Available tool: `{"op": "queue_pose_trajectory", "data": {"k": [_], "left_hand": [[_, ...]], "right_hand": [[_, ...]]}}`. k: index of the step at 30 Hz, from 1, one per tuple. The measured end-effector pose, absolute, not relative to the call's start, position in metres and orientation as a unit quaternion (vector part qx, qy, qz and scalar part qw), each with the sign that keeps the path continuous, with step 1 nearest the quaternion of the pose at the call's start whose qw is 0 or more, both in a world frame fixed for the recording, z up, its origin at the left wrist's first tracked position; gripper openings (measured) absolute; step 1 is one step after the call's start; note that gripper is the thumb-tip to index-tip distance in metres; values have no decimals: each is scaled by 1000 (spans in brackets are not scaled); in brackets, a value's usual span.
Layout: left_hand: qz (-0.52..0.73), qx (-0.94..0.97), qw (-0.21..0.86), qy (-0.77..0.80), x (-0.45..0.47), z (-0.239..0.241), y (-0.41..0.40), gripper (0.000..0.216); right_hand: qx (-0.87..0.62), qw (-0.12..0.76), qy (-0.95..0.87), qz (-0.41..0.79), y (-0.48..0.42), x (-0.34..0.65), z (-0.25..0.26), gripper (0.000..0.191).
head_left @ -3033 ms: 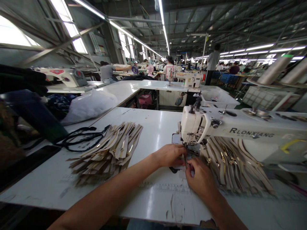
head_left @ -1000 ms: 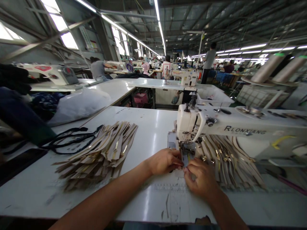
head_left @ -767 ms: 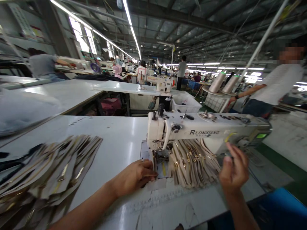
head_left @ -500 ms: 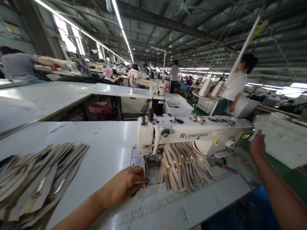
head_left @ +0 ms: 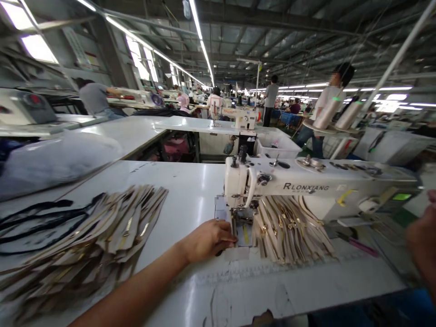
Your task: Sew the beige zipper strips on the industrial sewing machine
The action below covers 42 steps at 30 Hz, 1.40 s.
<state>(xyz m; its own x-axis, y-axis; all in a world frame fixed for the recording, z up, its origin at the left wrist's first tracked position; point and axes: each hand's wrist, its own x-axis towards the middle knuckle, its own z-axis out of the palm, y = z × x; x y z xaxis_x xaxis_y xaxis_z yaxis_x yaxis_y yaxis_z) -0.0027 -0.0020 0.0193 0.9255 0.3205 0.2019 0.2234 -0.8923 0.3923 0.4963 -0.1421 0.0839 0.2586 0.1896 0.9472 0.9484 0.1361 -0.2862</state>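
My left hand (head_left: 211, 237) lies on the white table (head_left: 190, 190) with its fingertips pressed on a small pale piece (head_left: 242, 236) at the needle of the white sewing machine (head_left: 306, 184). My right hand (head_left: 422, 236) is a blurred shape at the right edge, off the table near the machine's far end; its fingers do not show. Under the machine's arm lies a pile of beige zippers with gold pulls (head_left: 293, 229). A bigger heap of the same zippers (head_left: 91, 236) is spread to my left.
Black cords (head_left: 30, 218) and a white plastic bag (head_left: 54, 161) lie at the far left. Two thread cones (head_left: 337, 113) stand behind the machine, a pink-handled tool (head_left: 357, 245) beside its base. Other people work at tables and machines beyond.
My right hand left the needle area and swung out right, past the machine's end. The left hand stayed at the presser foot. The view swung right, then partly back left.
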Motion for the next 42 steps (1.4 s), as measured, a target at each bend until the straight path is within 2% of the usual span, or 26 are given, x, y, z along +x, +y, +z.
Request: {"op": "queue_pose_trajectory", "data": {"k": [3,5,7,9,11,14,18,27,42], "left_hand": [[133,964,176,146,-3,17,-1,22],[136,964,176,147,-3,16,0,21],[141,962,184,145,-3,14,1,21],[145,960,190,144,-3,12,2,21],[150,959,190,148,-3,11,2,21],[157,958,185,151,-3,9,2,21],[159,959,179,149,-2,9,2,20],[158,962,169,143,-2,10,3,18],[180,959,76,205,-1,8,-4,26]], "right_hand": [[-599,501,-562,-274,-152,392,59,39],[-502,455,-703,-216,-152,320,46,41],[-437,387,-798,-150,-144,260,34,29],[-457,363,-804,-110,-130,220,21,16],[-488,328,-805,-78,-116,200,9,15],[-510,281,-812,-27,-99,194,-2,13],[-510,276,-815,-4,-93,197,-7,14],[-490,233,-838,-57,-90,189,-5,22],[-529,242,-813,-30,-80,183,-7,24]]}}
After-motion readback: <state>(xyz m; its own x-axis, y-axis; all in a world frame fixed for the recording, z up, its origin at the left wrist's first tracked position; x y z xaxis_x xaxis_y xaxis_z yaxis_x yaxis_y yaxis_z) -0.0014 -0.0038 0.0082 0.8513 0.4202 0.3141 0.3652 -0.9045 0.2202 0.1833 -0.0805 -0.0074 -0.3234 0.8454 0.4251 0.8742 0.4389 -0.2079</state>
